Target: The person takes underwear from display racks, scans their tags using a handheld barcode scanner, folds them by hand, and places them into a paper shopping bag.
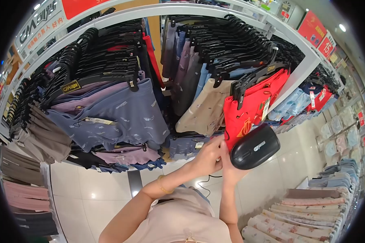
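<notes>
My left hand (209,156), with a bracelet at its wrist, is closed at the lower left edge of the red underwear (247,105). What its fingers pinch is too small to make out. Beside it, almost touching, is my right hand (232,170). A rounded black device (255,146) covers most of that hand, and its fingers are hidden. The red underwear hangs from black hangers with a paper tag (265,109) on it. To its left hangs a beige patterned pair (205,107).
Blue patterned underwear (121,109) hangs on the left of the white rack (182,11). More garments hang below and at the right. Folded floral items (288,214) line the lower right. A thin black cable (205,187) dangles near my body over the tiled floor (87,190).
</notes>
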